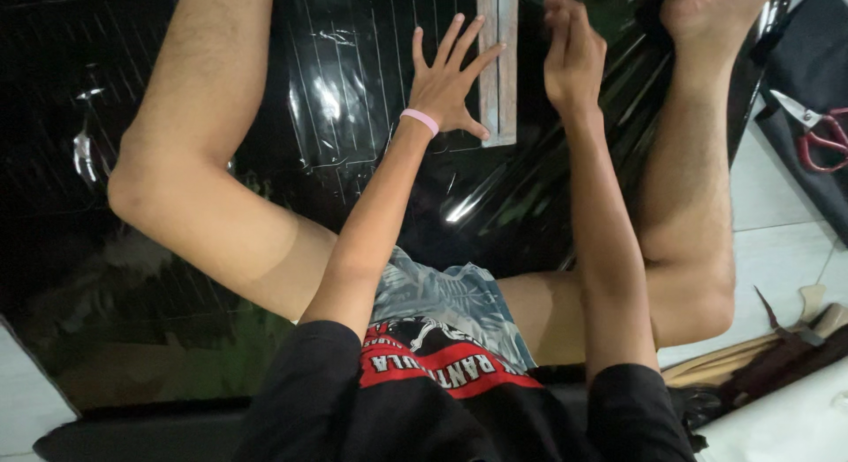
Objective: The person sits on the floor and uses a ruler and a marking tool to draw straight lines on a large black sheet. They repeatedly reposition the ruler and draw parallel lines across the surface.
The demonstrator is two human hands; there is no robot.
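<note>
— From my remote seat, this looks like a home floor used as a work spot.

— What shows it?

— White floor tiles [777, 241] at right, a glossy black sheet [353, 100] spread across the frame, red-handled scissors [817, 131] at the upper right edge, perhaps a sheathed knife [782, 343] at lower right.

White tiled floor [777, 250] down there, and a big glossy black sheet [177, 276] spread flat over most of it, faint white lines marked on the upper part. A pale straight strip [497, 64] lies on the sheet. Off to the right, red-handled scissors [817, 131] on dark cloth [817, 47]; lower right, a dark knife-like tool [782, 352].
</note>
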